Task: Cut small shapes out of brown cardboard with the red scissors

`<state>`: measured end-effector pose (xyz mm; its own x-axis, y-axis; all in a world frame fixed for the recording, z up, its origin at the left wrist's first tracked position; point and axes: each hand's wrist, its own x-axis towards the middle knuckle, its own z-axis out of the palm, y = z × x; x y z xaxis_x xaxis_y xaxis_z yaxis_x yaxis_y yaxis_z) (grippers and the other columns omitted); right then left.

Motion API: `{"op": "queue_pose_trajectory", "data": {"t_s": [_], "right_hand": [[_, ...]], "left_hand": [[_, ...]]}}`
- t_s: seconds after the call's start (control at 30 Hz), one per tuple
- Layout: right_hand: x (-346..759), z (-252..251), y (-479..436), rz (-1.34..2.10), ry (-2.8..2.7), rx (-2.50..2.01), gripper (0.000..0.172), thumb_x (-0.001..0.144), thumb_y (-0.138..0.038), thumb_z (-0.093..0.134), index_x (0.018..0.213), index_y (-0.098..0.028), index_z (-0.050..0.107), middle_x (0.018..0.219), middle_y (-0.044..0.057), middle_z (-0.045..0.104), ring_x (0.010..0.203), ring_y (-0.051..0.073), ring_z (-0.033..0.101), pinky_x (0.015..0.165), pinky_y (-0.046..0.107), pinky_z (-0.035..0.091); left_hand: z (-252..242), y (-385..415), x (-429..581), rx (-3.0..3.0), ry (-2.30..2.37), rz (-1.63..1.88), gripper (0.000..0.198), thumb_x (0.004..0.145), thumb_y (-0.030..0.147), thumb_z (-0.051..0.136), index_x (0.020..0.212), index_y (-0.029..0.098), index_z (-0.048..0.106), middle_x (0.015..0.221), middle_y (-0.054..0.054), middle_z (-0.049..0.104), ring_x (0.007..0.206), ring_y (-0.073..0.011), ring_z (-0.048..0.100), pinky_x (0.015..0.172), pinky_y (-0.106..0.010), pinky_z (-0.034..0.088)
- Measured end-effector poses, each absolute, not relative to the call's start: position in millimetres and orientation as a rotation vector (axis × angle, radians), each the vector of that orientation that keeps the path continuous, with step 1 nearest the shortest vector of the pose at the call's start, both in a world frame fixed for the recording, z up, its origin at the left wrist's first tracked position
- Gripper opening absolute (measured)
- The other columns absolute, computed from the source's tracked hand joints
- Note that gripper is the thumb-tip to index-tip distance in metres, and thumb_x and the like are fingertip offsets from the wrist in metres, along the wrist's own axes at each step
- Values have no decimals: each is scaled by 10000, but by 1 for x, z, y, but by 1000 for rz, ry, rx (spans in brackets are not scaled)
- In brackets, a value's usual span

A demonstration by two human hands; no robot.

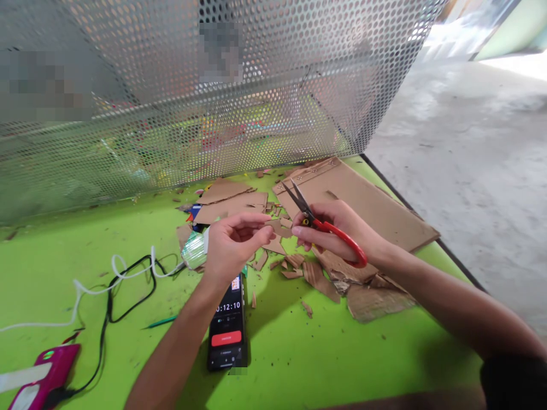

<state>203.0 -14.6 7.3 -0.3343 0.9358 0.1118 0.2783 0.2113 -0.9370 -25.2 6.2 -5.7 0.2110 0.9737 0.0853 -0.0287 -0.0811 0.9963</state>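
Observation:
My right hand [331, 225] grips a pair of red-handled scissors [301, 202]. Their dark blades are parted and point up and to the left, above the cardboard. To the left of the scissors is my left hand [235, 239], its fingers curved and the thumb a little apart from them, with nothing visible between. Small torn cardboard scraps [294, 262] lie under and between the hands. Beyond the right hand lies a large flat cardboard sheet [363, 199]. Two smaller cardboard pieces [233, 206] rest behind the left hand.
A phone with a running timer [226, 336] lies below my left wrist. White and black cables [111, 296] run across the green table [299, 364] to a magenta device [55, 370]. A green pencil-like stick [162, 322] lies nearby. A perforated metal screen [256, 114] stands along the back.

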Motion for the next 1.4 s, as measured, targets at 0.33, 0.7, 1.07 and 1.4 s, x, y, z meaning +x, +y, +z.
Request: {"op": "queue_pose_trajectory", "data": {"t_s": [0.33, 0.7, 1.07, 1.4], "right_hand": [[200, 6, -19, 1063, -1731, -1107, 127, 933, -282, 736, 892, -162, 737, 734, 0, 731, 621, 116, 649, 566, 203, 495], [197, 8, -24, 934, -1876, -1015, 198, 925, -310, 738, 827, -138, 733, 626, -36, 616, 529, 71, 483, 501, 197, 374], [194, 6, -27, 880, -1909, -940, 225, 953, -283, 708, 783, -136, 707, 623, -36, 611, 529, 66, 472, 515, 194, 374], [188, 1, -28, 825, -1898, -1019, 240, 936, -338, 743, 833, -121, 747, 618, -43, 562, 539, 77, 428, 526, 223, 370]], "left_hand": [[-4, 3, -20, 1375, 927, 1215, 264, 672, 146, 920, 905, 218, 818, 746, 16, 774, 669, -86, 730, 639, -137, 625], [-7, 1, -21, 1280, 739, 1166, 259, 815, 125, 823, 1027, 273, 813, 771, 40, 768, 638, -73, 728, 622, -138, 634], [-7, -4, -19, 1308, 756, 1184, 267, 848, 100, 769, 1048, 273, 804, 765, 52, 715, 607, -55, 699, 591, -120, 611], [-3, -12, -16, 1387, 883, 1194, 330, 808, 130, 812, 1105, 271, 775, 811, 37, 675, 713, -84, 692, 623, -148, 624]]}}
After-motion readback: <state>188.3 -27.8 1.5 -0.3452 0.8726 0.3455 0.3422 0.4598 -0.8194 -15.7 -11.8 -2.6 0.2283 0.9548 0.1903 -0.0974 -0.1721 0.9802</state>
